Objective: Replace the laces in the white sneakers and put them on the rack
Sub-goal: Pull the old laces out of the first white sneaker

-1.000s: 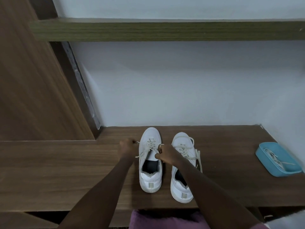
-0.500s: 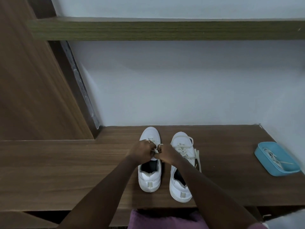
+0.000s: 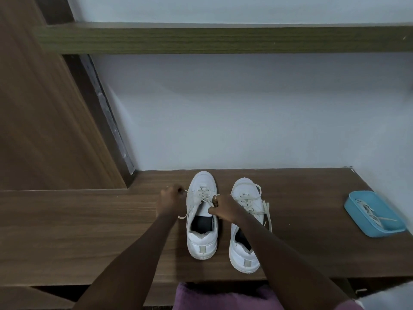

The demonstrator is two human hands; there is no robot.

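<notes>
Two white sneakers stand side by side on the wooden surface [image 3: 89,231], toes to the wall. The left sneaker [image 3: 202,220] has a cream lace threaded through its eyelets. My left hand [image 3: 169,200], just left of that shoe, grips one lace end [image 3: 184,214], which is drawn out to the left with its tail trailing down. My right hand [image 3: 223,209] sits over the shoe's tongue and pinches the lace there. The right sneaker [image 3: 245,222] is laced loosely, with lace ends [image 3: 267,211] lying loose on its right side.
A blue tray [image 3: 375,212] holding a loose lace sits at the right end of the surface. A dark wooden shelf [image 3: 223,39] runs overhead along the white wall. A wooden panel [image 3: 44,119] rises at the left. Purple cloth [image 3: 223,296] shows at the bottom edge.
My left hand came in to the shoe's tongue beside my right hand, then moved back out to the left with the lace end. The right hand stayed at the tongue.
</notes>
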